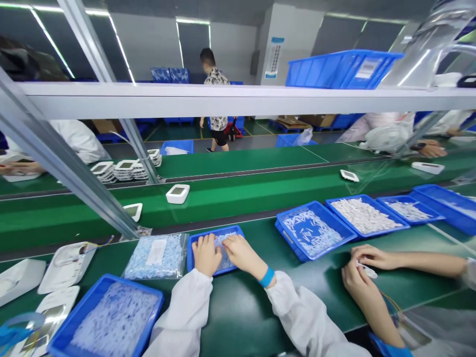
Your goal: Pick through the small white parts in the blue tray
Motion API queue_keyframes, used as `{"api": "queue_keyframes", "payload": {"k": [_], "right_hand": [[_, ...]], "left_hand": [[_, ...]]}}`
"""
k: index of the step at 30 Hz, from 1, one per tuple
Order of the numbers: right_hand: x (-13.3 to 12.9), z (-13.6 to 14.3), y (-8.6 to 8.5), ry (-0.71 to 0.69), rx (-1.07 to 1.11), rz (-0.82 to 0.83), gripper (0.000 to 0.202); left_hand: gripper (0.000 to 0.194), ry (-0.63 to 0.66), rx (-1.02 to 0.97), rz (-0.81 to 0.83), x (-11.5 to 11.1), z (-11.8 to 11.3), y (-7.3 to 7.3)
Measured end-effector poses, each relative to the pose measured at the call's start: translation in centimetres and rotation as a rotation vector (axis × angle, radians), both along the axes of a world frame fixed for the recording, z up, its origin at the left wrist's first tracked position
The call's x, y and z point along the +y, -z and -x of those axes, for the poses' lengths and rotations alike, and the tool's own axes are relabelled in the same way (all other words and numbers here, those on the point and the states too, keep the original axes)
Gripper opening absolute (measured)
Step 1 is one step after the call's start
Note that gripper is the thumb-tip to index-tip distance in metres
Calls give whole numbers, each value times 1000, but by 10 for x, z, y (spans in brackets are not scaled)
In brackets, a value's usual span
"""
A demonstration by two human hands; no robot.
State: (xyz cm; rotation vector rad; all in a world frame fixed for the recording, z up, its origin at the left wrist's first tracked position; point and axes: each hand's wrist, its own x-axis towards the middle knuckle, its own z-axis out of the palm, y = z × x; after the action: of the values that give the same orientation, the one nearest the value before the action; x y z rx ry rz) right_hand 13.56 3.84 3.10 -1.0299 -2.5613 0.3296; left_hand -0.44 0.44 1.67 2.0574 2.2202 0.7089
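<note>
My left hand (207,255) and my right hand (243,255) are side by side over a small blue tray (191,262) of small pale parts. The left fingers are bent down and closed together, their tips in the tray. My right hand, with a blue band at the wrist, is closed in a pinch at the tray's middle. Whatever either hand grips is hidden or too small to make out. A clear bag (156,255) of light-blue small pieces lies just left of the tray. Nearer me is a larger blue tray (159,303) of small translucent pieces.
At right, a co-worker's hands (366,270) hold a small white part. Blue bins (308,255) of small parts line the belt side. White device housings (67,263) lie at left. White devices (178,193) sit on the green conveyor. A metal post (82,163) slants at left.
</note>
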Motion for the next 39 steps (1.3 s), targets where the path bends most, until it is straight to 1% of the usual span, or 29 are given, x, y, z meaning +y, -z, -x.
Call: {"api": "queue_keyframes", "payload": {"k": [4, 6, 9, 14, 17, 22, 25, 28, 30, 32, 34, 36, 38, 39], "right_hand": [[18, 16, 19, 1, -84, 30, 21], [21, 20, 26, -18, -83, 33, 23], [22, 22, 32, -46, -52, 37, 26], [23, 20, 33, -69, -30, 77, 28], [22, 20, 31, -76, -28, 76, 28], [20, 18, 28, -73, -40, 58, 29], [19, 16, 28, -60, -48, 42, 27], [18, 14, 28, -58, -62, 36, 25], [18, 13, 28, -59, -69, 40, 25], [18, 13, 29, -60, -73, 46, 25], [19, 13, 30, -62, -71, 51, 26], [19, 13, 30, -64, -74, 60, 27], [19, 13, 30, -69, -83, 67, 28], [19, 13, 30, -70, -89, 69, 28]], "left_hand": [[21, -22, 9, 16, 1, -1, 3], [22, -28, 3, 24, 1, -1, 3], [23, -30, -20, 35, 2, -2, 3], [24, -29, -99, -10, 4, -2, 2], [27, -24, -149, -85, 4, -3, 1], [30, 50, -196, -232, 1, -3, 0], [32, 23, -200, -286, -2, -3, -4], [42, -5, -226, -263, -2, -2, -18], [48, -15, -245, -236, 1, 0, -34], [49, -64, -227, -214, 9, 3, -53], [52, -153, -159, -175, 23, 7, -71], [59, -278, -68, -126, 42, 15, -84], [67, -426, 4, -94, 65, 28, -90], [71, -500, 30, -86, 77, 37, -89]]}}
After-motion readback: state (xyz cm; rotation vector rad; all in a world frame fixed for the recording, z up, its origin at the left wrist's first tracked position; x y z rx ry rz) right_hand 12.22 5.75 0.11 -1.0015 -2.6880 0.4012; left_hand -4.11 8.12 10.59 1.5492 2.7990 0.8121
